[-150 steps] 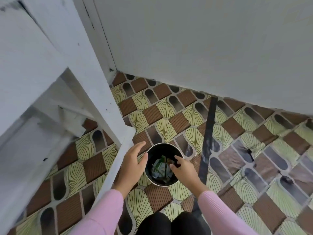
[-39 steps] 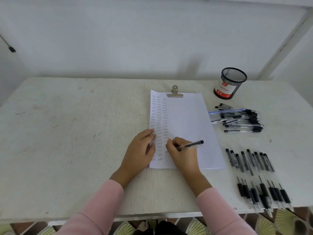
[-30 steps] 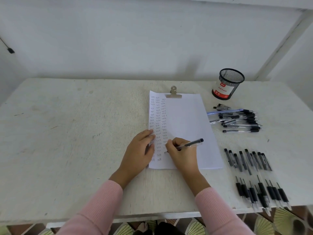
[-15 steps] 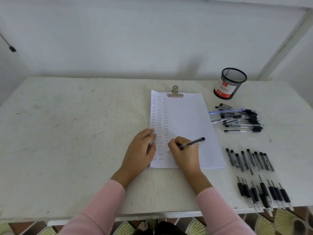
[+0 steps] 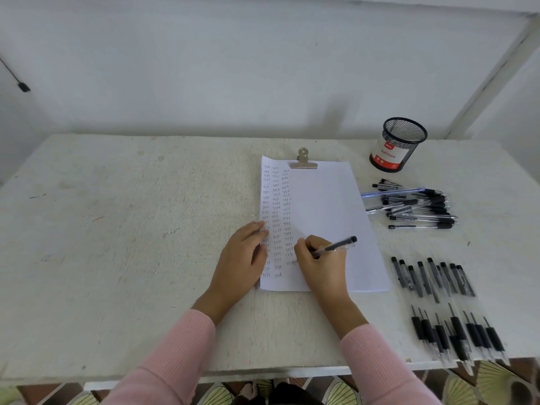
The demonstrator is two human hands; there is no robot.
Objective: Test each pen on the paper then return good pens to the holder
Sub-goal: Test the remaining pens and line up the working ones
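A white sheet of paper [image 5: 327,217] under a metal clip [image 5: 303,162] lies on the table, its left side filled with columns of small written marks. My right hand [image 5: 320,261] grips a clear pen with a black end [image 5: 336,247], tip down on the paper at the third column's foot. My left hand [image 5: 244,258] lies flat on the sheet's left edge, fingers straight. The black mesh holder [image 5: 400,144] stands at the back right, apparently empty.
A loose heap of capped pens [image 5: 415,206] lies right of the paper. Nearer me, a row of pen caps [image 5: 432,276] and a row of uncapped pens [image 5: 458,334] reach the white table's front edge [image 5: 175,372]. A wall stands behind.
Five seconds ago both hands were at a black bin on the floor. Over the last second the right hand's pen has written at the third column's foot; the left hand stayed put.
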